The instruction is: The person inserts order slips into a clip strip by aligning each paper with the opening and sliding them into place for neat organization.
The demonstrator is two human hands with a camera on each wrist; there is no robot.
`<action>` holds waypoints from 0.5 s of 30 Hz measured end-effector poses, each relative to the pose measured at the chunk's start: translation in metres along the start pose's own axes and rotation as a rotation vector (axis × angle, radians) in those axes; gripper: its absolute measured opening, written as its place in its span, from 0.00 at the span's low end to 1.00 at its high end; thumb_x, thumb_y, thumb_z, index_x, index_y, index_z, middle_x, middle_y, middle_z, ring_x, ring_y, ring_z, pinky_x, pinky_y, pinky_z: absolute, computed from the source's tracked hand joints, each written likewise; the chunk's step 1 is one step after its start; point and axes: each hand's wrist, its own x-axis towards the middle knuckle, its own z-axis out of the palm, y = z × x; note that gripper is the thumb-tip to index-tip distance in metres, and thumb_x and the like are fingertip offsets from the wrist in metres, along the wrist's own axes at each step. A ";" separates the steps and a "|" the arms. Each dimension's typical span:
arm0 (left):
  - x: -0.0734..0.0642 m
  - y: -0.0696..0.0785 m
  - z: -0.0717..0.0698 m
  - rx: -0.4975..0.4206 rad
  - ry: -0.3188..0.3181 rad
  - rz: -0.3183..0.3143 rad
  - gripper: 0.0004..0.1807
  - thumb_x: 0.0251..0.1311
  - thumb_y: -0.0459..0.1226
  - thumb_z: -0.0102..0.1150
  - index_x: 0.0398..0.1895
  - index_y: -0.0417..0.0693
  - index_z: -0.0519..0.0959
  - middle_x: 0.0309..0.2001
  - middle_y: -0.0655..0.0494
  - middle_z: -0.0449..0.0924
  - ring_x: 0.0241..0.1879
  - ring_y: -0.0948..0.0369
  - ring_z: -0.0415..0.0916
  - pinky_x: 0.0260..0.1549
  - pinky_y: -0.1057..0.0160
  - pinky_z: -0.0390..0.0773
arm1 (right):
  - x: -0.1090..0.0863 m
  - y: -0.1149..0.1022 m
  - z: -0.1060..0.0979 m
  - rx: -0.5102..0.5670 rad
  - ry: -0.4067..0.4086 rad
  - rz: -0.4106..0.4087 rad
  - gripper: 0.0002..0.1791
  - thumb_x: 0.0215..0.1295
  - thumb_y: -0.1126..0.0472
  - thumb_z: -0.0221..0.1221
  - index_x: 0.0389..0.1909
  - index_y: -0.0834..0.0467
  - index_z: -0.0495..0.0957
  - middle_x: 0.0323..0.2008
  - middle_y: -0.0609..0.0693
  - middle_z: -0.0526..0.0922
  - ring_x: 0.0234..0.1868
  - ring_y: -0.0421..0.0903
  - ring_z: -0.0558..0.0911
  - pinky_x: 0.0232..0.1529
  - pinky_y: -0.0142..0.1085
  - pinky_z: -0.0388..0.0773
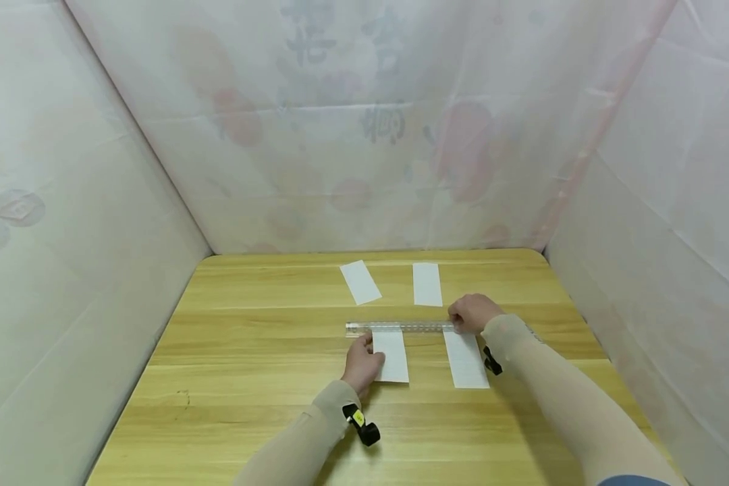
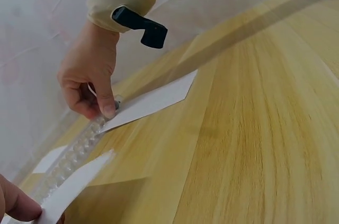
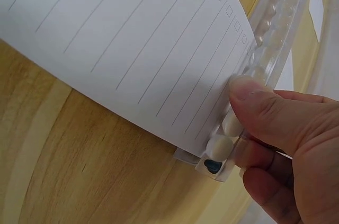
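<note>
A clear plastic ticket rail [image 1: 425, 327] with a row of round beads inside lies across the middle of the table. My right hand [image 1: 475, 313] pinches its right end, thumb over the beads and fingers curled at the far side. From that end a lined paper slip [image 3: 137, 49] extends toward me, its top edge at the rail. My left hand [image 1: 363, 364] holds another paper slip [image 1: 393, 358] by its left side, thumb on top and fingers beneath. This slip's top edge overlaps the rail near its left end, and it is raised off the wood in the left wrist view.
Beyond the rail, two loose white slips lie on the wooden table [image 1: 249, 324]: a slanted left slip [image 1: 361, 282] and a straighter right slip [image 1: 427, 285]. Pale cloth walls [image 1: 352, 169] enclose the table at the back and both sides.
</note>
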 end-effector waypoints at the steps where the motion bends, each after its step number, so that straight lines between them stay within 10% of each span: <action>1: 0.001 0.000 0.000 0.004 0.002 -0.001 0.37 0.50 0.21 0.52 0.69 0.29 0.59 0.57 0.36 0.70 0.48 0.51 0.71 0.37 0.64 0.76 | 0.000 0.000 0.000 -0.001 -0.002 0.006 0.15 0.53 0.67 0.68 0.19 0.49 0.72 0.19 0.39 0.69 0.23 0.39 0.66 0.28 0.36 0.64; 15: 0.004 0.001 -0.005 0.072 0.039 0.003 0.32 0.51 0.24 0.56 0.64 0.31 0.66 0.49 0.42 0.76 0.45 0.53 0.72 0.39 0.60 0.77 | 0.006 -0.001 0.007 0.006 0.034 -0.002 0.16 0.52 0.69 0.65 0.17 0.49 0.71 0.17 0.39 0.67 0.22 0.39 0.65 0.27 0.35 0.63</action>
